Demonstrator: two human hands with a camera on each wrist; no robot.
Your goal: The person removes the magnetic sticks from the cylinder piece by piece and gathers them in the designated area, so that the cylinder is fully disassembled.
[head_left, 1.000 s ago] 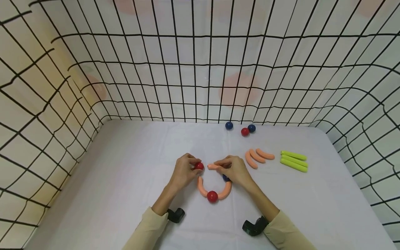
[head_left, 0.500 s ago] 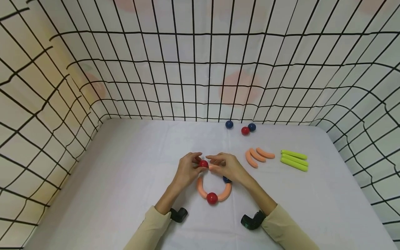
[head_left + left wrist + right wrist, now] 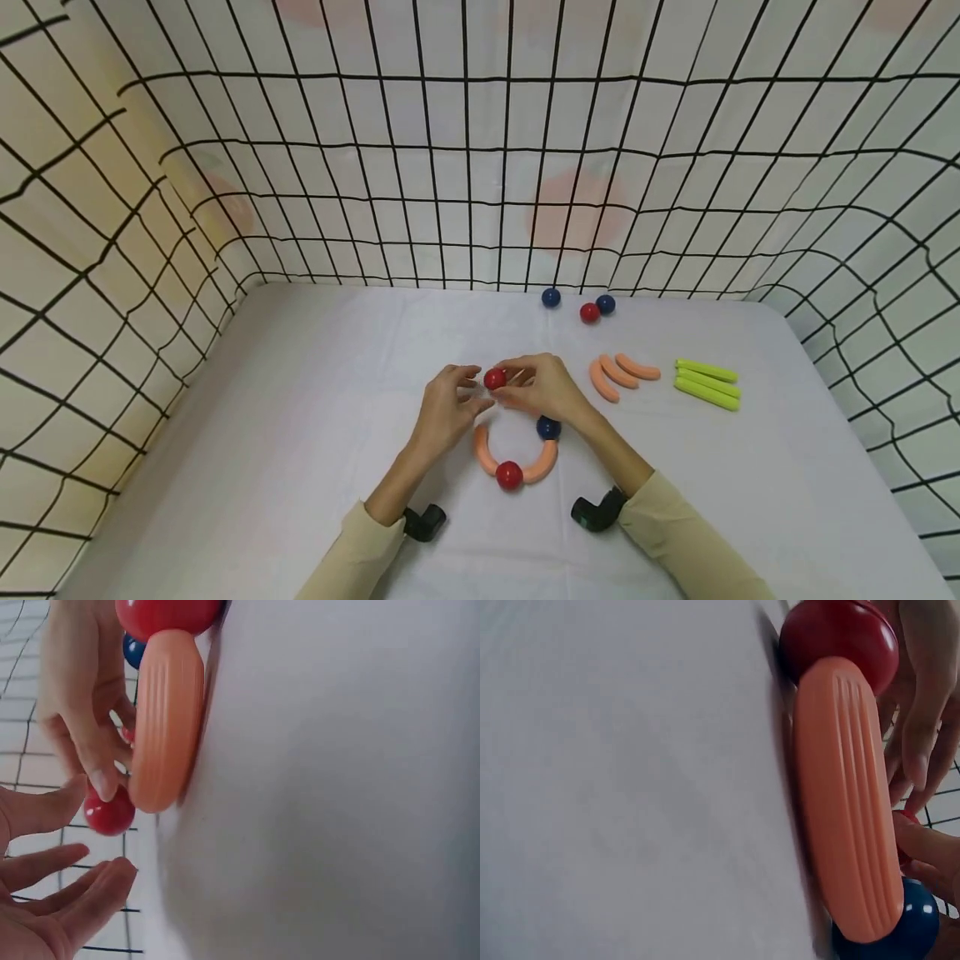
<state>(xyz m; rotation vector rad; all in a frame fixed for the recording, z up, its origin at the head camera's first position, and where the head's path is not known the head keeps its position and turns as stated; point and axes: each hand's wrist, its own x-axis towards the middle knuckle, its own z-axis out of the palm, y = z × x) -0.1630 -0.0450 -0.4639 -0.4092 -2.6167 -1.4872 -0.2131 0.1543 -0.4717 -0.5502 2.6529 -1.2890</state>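
Observation:
My right hand [image 3: 547, 387] pinches a red ball [image 3: 495, 379] between thumb and fingers. Part of a curved orange piece shows under that hand, mostly hidden. Just left of the ball, my left hand [image 3: 446, 404] holds nothing, its fingers and thumb spread apart; the left wrist view shows a gap between its fingertips [image 3: 120, 874] and the red ball [image 3: 109, 816]. Nearer to me lies an arc: a left curved orange piece [image 3: 483, 450], a red ball [image 3: 509, 476], a right curved orange piece [image 3: 542, 462] and a blue ball [image 3: 548, 427], joined end to end.
Three loose curved orange pieces [image 3: 618, 373] lie right of my right hand, with light green sticks [image 3: 707, 385] beyond. At the back are a red ball [image 3: 589, 312] and two blue balls [image 3: 551, 297]. Black wire mesh [image 3: 487, 200] encloses the white table [image 3: 337, 358].
The left hand has let go of the red ball and drawn slightly left. The right hand has moved from the orange piece to the red ball, which shifted right and away from me.

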